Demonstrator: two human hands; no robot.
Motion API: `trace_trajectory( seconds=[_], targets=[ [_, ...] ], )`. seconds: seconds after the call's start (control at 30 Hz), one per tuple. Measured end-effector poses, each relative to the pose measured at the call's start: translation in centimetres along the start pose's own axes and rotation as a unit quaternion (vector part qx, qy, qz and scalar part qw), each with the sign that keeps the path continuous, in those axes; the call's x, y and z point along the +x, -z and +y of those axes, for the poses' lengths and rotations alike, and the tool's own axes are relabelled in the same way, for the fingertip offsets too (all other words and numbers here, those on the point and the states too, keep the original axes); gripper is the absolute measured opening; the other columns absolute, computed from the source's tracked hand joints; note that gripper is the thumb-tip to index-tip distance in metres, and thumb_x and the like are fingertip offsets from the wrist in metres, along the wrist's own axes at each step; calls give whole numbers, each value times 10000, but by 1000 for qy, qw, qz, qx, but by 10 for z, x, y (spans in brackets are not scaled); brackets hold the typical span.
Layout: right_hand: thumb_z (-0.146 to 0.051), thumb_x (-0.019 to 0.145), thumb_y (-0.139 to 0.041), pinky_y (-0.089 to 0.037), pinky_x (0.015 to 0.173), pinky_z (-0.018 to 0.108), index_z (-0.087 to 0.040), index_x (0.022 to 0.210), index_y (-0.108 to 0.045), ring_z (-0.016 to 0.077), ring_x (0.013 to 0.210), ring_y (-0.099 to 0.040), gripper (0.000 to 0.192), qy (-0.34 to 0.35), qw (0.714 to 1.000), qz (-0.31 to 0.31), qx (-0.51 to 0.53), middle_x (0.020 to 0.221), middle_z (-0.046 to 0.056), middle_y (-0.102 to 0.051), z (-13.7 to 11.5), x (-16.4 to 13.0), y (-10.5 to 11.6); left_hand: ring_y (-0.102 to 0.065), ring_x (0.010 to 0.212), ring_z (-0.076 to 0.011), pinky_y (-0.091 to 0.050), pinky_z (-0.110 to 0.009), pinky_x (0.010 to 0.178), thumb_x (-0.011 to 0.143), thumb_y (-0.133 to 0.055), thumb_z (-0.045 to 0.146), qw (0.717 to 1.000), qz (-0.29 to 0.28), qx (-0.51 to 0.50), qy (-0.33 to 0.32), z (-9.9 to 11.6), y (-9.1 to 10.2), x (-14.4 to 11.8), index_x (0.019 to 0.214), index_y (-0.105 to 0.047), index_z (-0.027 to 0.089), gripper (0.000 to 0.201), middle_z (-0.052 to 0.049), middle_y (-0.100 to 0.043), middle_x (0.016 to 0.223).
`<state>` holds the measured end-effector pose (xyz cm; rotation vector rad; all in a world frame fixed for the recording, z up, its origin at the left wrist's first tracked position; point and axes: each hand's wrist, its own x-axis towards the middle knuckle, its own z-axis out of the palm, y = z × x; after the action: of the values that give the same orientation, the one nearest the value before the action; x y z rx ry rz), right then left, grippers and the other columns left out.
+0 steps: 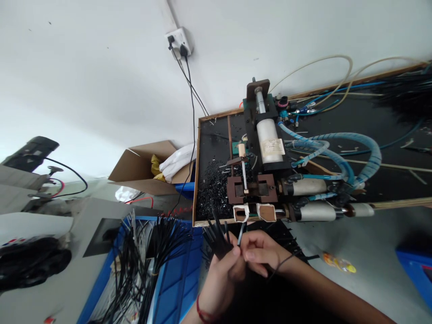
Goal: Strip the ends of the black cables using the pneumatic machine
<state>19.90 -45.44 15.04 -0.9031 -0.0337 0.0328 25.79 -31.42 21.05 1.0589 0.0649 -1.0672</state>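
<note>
A worker's left hand [221,270] grips a fanned bundle of short black cables [216,236], fingers closed around its lower end so the cut tips splay upward. The right hand [258,254] meets it from the other side, thumb and forefinger pinched on a single black cable [240,234] that rises just past the fingertips toward the white-rimmed openings of a small pneumatic machine [266,180].

The machine sits just beyond the fingers, at the near edge of a wood-framed black board [216,148], where loose black offcuts [211,189] lie scattered. Blue spiral-wrapped air hoses [354,153] curl off on the far side of the right hand.

Out past the left hand, long black cables [141,261] spill over a blue bin [178,279]. Farther off stands an open cardboard box [141,168], and above it two black leads run up the wall to a white socket [178,40]. A red band circles the left wrist.
</note>
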Motion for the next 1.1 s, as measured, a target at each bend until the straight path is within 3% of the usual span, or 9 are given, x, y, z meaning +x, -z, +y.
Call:
trace_trajectory(
  seconds=[0.17, 0.27, 0.4, 0.5, 0.67, 0.77, 0.9, 1.1],
  targets=[
    [-526, 844, -866, -312, 544, 209, -210, 889, -630, 94, 572, -376, 398, 61, 994, 80, -39, 685, -78, -480, -9, -1, -8, -138, 496, -87, -185, -251, 500, 802, -899, 513, 1000, 24, -2, -3, 0, -4, 2, 897, -550, 228, 461, 148, -263, 513],
    [-517, 903, -820, -339, 600, 244, -212, 1007, -733, 123, 630, -410, 334, 78, 989, 96, -75, 703, -61, -486, -15, -3, -12, -154, 490, -83, -186, -253, 496, 789, -908, 531, 999, 32, 5, 1, 1, -6, 2, 858, -562, 215, 473, 140, -281, 505],
    [-503, 990, -728, -456, 737, 320, -223, 969, -809, 193, 764, -595, 292, 86, 985, 103, -107, 773, 10, -638, -17, -2, -13, -181, 487, -82, -206, -255, 502, 797, -902, 539, 999, 45, 20, 5, -1, -7, 1, 830, -595, 200, 459, 126, -306, 507],
    [-507, 1011, -697, -479, 851, 377, -234, 948, -831, 242, 883, -647, 311, 107, 976, 125, -143, 858, 48, -695, -17, -2, -13, -205, 475, -86, -204, -261, 498, 814, -869, 590, 998, 52, 29, 8, -4, -7, 2, 834, -620, 190, 471, 114, -337, 495],
    [-591, 1038, -608, -461, 804, 381, -228, 848, -822, 238, 834, -580, 462, 137, 950, 162, -230, 846, 54, -611, -21, -7, -16, -252, 479, -99, -222, -267, 505, 911, -753, 628, 998, 49, 37, 2, -5, -10, 6, 725, -556, 203, 504, 74, -401, 474],
    [-621, 1027, -612, -458, 803, 373, -230, 878, -828, 232, 830, -576, 471, 134, 953, 164, -215, 868, 45, -575, -25, -10, -18, -212, 487, -99, -204, -264, 504, 919, -752, 612, 999, 33, 36, 6, -3, -12, 7, 764, -546, 210, 477, 84, -394, 498],
    [-603, 1031, -619, -417, 718, 338, -198, 757, -781, 199, 746, -547, 514, 140, 959, 153, -193, 809, 26, -546, -27, -10, -16, -150, 495, -91, -162, -261, 494, 893, -776, 622, 999, 15, 37, 22, -3, -12, 6, 741, -489, 222, 516, 106, -319, 521],
    [-669, 1076, -430, -361, 608, 332, -181, 656, -708, 177, 607, -483, 700, 156, 960, 167, -158, 657, 6, -490, -18, -3, -14, -137, 488, -85, -145, -256, 491, 905, -737, 669, 999, -2, 50, 21, -1, -11, 6, 802, -591, 178, 522, 111, -296, 515]
  ],
)
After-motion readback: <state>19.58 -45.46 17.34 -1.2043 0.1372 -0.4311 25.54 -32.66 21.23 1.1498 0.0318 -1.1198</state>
